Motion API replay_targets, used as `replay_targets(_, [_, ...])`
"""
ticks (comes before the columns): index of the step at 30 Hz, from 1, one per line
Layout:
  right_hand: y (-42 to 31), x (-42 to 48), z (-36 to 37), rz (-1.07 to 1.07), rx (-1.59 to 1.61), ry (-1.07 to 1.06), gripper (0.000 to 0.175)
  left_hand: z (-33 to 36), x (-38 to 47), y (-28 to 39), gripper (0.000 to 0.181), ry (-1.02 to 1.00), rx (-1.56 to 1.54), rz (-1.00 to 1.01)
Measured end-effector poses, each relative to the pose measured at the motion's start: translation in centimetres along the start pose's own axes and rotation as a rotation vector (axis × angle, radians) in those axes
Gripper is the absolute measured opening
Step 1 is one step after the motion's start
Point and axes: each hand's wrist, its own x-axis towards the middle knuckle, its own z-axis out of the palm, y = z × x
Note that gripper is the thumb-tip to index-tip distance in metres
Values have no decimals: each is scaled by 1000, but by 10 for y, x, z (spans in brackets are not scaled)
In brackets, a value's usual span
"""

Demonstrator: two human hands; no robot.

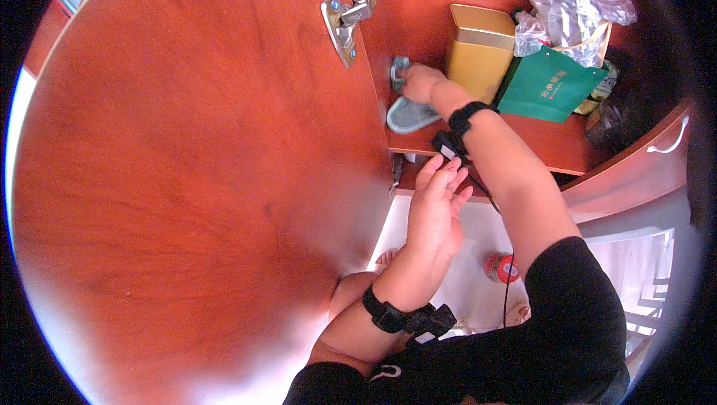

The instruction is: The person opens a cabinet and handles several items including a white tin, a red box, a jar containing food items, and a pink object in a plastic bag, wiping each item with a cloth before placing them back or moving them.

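Note:
My right hand (423, 84) reaches into a reddish-brown wooden cabinet. Its fingers curl on a small grey-green item (399, 71), whose kind I cannot tell. Just below that hand, a flat, rounded grey-green object (411, 116), like a slipper sole, lies on the shelf (538, 139), partly hidden by the wrist. A gold tin box (479, 60) stands close to the right of the hand. My left hand (437, 217) is raised before the shelf's front edge, palm turned sideways, fingers a little apart and with nothing in them. Both wrists wear black straps with small devices.
A large wooden door (196, 136) with a metal hinge (347, 18) fills the left. Beside the tin are a green paper bag (552, 83) and clear plastic wrapping (571, 12). A handled door (633, 175) is at right. A red-lidded jar (500, 267) stands on the floor; a black cable hangs nearby.

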Motion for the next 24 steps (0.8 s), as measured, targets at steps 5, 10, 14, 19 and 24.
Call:
replay_targets(5, [8,-35,8,11,168,105,32,6,-4,0,48,10,-28,-33])
replay_targets(10, [-11,-35,-1,15,52,637,35,3,-1,-1,45,38,-13,-35])
replay_targets(14, [1,-13,8,94,275,685,38,2,1,1,44,38,-41,9])
replay_targets(19, [16,7,34,38,-97,429,38,7,1,1,43,22,-20,-27])
replay_targets(24, [-10,-2,25,154,-150,298,41,1,2,1,42,-11,-32,-23])
